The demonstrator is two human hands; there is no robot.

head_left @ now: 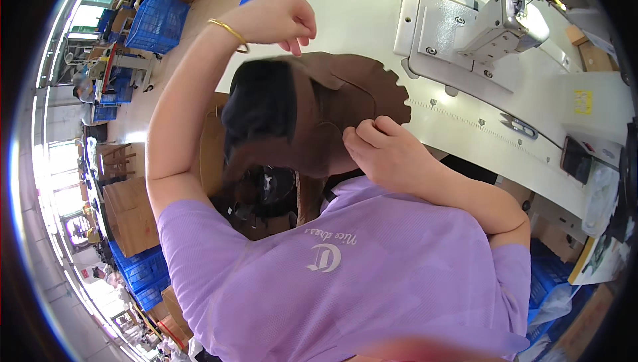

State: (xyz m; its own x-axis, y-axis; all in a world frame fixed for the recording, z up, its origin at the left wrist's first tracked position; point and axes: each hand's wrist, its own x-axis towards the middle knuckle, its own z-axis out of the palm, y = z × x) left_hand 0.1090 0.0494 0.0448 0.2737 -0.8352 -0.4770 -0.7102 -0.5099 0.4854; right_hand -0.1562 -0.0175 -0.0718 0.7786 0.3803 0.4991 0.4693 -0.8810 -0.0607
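In front of my chest is a brown shoe upper (352, 106) with a notched far edge and a black lining piece (262, 106) on its left; its left part is blurred. My right hand (392, 152) pinches the near right edge of the upper between curled fingers. Raised just beyond the upper, my left hand (286, 23) has its fingers curled downward, apart from the brown piece. Whatever lies inside those fingers, if anything, is hidden. A gold bangle (229, 35) circles the left wrist.
A white sewing machine (492, 33) stands on the pale table (332, 3) at far right. Thread snips (518, 126) and a phone (576, 160) lie on the right side. Blue crates (157, 21) and cardboard boxes (129, 217) stand on the left.
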